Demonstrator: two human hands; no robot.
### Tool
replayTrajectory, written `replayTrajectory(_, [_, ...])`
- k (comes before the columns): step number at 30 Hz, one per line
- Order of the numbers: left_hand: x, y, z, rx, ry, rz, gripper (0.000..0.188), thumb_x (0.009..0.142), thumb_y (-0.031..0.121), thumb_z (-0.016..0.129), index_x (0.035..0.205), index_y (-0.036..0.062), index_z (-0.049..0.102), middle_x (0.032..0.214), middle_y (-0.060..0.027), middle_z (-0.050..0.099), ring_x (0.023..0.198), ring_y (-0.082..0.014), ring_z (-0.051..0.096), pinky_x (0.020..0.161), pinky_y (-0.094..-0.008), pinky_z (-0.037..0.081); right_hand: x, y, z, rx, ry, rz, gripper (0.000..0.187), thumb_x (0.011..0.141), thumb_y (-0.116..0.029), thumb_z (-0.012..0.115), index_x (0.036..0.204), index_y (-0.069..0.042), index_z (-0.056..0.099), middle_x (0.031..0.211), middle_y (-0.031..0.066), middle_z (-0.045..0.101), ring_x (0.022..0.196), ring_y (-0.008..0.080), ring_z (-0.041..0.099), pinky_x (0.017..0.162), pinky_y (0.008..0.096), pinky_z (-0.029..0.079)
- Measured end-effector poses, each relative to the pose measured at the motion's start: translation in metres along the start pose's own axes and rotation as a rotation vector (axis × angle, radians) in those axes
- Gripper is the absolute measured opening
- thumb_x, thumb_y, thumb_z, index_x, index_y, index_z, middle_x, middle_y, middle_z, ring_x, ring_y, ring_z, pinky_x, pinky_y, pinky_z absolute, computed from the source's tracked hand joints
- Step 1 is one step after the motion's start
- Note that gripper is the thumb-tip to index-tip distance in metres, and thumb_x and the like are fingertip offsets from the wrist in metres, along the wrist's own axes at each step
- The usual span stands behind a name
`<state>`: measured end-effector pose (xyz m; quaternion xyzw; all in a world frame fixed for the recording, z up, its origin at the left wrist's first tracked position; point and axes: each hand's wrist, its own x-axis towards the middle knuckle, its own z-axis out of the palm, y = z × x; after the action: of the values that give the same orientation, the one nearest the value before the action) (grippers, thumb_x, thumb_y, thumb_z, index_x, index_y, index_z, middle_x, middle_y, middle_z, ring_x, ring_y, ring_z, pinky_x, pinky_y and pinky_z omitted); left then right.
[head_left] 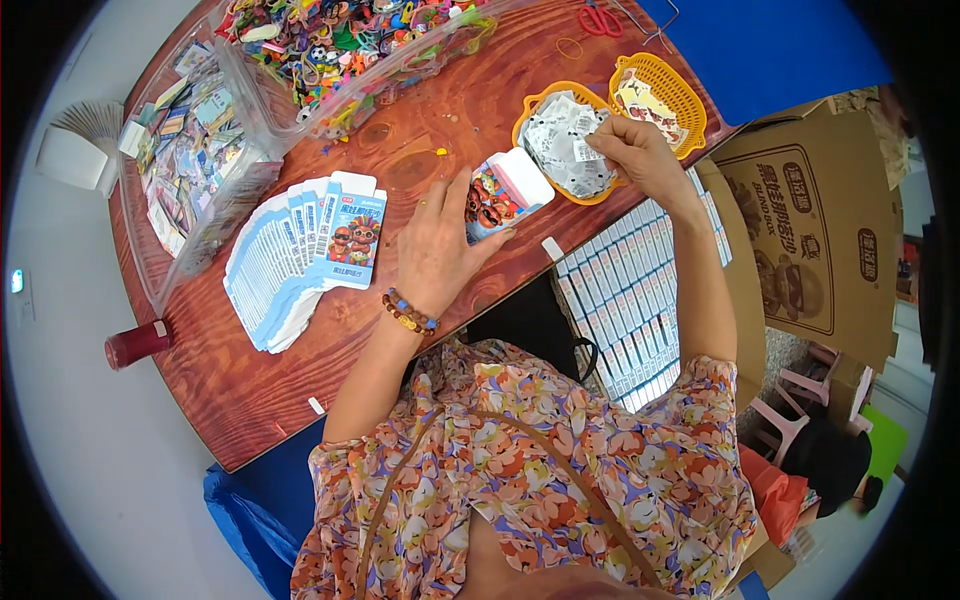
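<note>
Left hand (pixel 437 245) clasped around a small printed carton (pixel 505 192), its white end flap standing open, held just above the wooden table (pixel 250 390). Right hand (pixel 632 150) pinches a small white sachet (pixel 588 150) over the orange basket (pixel 565 140) of like sachets, so the two hands are apart. A second, yellow basket (pixel 680 85) sits just beside it. Left of the carton lies a fanned stack of flat cartons (pixel 290 255) (not yet folded up), and beyond it clear plastic bins (pixel 200 150) of small colourful items. Judged progress: one carton open and unfilled in hand; many flats remain. A tray of finished boxes (pixel 625 305) stands off the table edge, by the right arm.
</note>
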<state>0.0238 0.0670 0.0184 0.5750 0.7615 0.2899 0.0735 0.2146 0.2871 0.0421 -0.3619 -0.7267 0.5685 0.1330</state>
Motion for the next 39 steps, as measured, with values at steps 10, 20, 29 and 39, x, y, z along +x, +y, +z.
replayTrajectory(10, [0.001, -0.003, 0.003, 0.033, 0.031, 0.028, 0.080, 0.072, 0.038, 0.084, 0.136, 0.0031, 0.051, 0.122, -0.0218, 0.060, 0.104, -0.0373, 0.065, 0.077, -0.0450, 0.057, 0.003, 0.000, -0.005, 0.010, -0.013, 0.035, 0.021, 0.096, -0.023, 0.067, 0.084, -0.007, 0.063, 0.064, -0.0052, 0.053, 0.052, 0.0014, 0.042, 0.046, 0.0192, 0.033])
replayTrajectory(20, [0.000, 0.004, 0.001, -0.012, -0.015, -0.003, 0.080, 0.071, 0.033, 0.085, 0.136, 0.0019, 0.050, 0.117, -0.0187, 0.059, 0.102, -0.0359, 0.063, 0.077, -0.0442, 0.056, -0.015, -0.028, 0.051, -0.394, -0.071, -0.328, 0.014, 0.093, -0.017, 0.067, 0.090, -0.003, 0.070, 0.066, 0.0035, 0.062, 0.062, 0.0070, 0.059, 0.054, 0.0256, 0.044])
replayTrajectory(29, [-0.008, -0.009, 0.006, -0.042, 0.019, -0.006, 0.079, 0.072, 0.034, 0.085, 0.135, 0.0003, 0.050, 0.114, -0.0181, 0.059, 0.099, -0.0360, 0.064, 0.077, -0.0435, 0.056, 0.005, -0.016, 0.019, -0.704, 0.134, -0.159, 0.021, 0.086, -0.025, 0.071, 0.090, -0.004, 0.070, 0.082, 0.0087, 0.069, 0.074, 0.0223, 0.066, 0.065, 0.0351, 0.048])
replayTrajectory(39, [-0.013, -0.016, 0.007, -0.029, 0.044, 0.015, 0.080, 0.072, 0.035, 0.085, 0.134, -0.0010, 0.050, 0.113, -0.0189, 0.060, 0.097, -0.0362, 0.065, 0.076, -0.0437, 0.057, 0.019, 0.005, 0.014, -0.541, 0.053, -0.013, 0.014, 0.088, -0.016, 0.069, 0.090, -0.003, 0.065, 0.074, 0.0043, 0.063, 0.065, 0.0134, 0.061, 0.060, 0.0291, 0.047])
